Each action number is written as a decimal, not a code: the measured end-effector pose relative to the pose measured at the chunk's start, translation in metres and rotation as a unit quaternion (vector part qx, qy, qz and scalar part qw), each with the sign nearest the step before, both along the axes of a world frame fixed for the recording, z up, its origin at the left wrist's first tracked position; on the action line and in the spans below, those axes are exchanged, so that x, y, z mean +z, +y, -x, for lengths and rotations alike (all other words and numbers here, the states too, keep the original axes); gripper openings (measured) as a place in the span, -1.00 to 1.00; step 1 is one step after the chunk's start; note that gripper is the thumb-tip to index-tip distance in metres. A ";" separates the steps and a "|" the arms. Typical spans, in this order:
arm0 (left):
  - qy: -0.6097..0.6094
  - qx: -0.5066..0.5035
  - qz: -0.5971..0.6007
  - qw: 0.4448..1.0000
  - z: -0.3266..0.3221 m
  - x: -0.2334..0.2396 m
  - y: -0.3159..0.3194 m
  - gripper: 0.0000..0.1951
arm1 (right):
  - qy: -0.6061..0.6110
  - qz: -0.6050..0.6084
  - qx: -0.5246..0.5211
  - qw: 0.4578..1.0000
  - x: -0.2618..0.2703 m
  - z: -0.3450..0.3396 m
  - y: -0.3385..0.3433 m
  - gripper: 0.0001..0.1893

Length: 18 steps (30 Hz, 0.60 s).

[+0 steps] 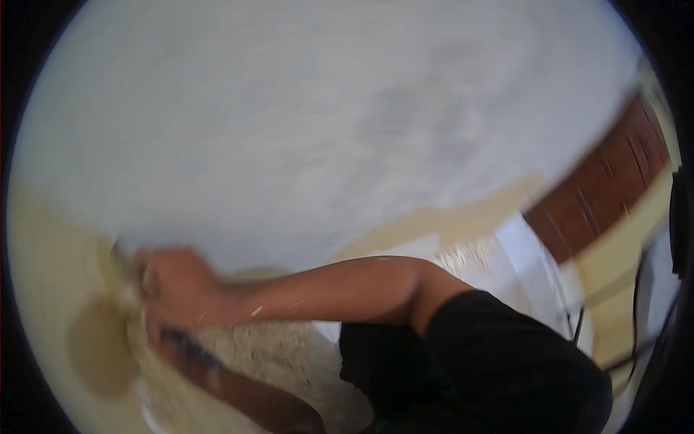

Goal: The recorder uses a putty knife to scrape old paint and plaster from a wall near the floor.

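Note:
A broad white coating (271, 135) covers most of the wall before me. At the left, my right hand (176, 282) is closed round a blurred flat-bladed tool (123, 257), whose blade lies at the border between the coating and the bare yellowish wall (49, 244). Just below, my left hand (154, 320) is close against the right one; its fingers are mostly hidden and blurred, so its grip is unclear. A dark band or marking (190, 348) shows at the left wrist.
Below my arms is a floor surface (260, 352) with pale spots. White sheeting (515, 255) lies at the right, beside a reddish-brown wooden panelled piece (602, 179). Dark thin cables or poles (637, 304) stand near the right rim. A round shadow (103, 347) falls at lower left.

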<state>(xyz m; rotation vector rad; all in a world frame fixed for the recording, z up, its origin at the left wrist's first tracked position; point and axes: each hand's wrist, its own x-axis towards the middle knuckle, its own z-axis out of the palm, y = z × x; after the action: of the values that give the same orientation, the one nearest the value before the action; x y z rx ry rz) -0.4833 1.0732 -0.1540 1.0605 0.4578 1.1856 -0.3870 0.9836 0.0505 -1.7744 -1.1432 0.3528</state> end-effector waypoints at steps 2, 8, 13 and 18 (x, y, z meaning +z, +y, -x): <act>-0.035 -0.035 0.127 0.991 -0.012 0.068 -0.029 -0.74 | -0.025 0.005 -0.022 0.999 -0.007 0.005 0.009 -0.79; -0.063 -0.206 0.213 0.953 -0.006 0.148 -0.031 -0.80 | -0.005 -0.006 0.016 1.000 -0.006 -0.005 0.022 -0.74; -0.093 -0.190 0.210 0.955 -0.014 0.152 -0.023 -0.82 | -0.063 -0.115 -0.068 0.989 -0.012 -0.002 0.032 -0.67; -0.129 -0.221 0.191 0.948 -0.025 0.151 -0.020 -0.80 | -0.072 -0.085 -0.086 0.990 -0.002 -0.002 0.037 -0.64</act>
<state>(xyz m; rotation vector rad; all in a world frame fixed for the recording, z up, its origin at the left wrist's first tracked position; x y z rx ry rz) -0.4587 1.0531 -0.0033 0.6164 0.2129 0.7768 -0.3852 1.0211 0.0484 -1.7524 -1.0756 0.0231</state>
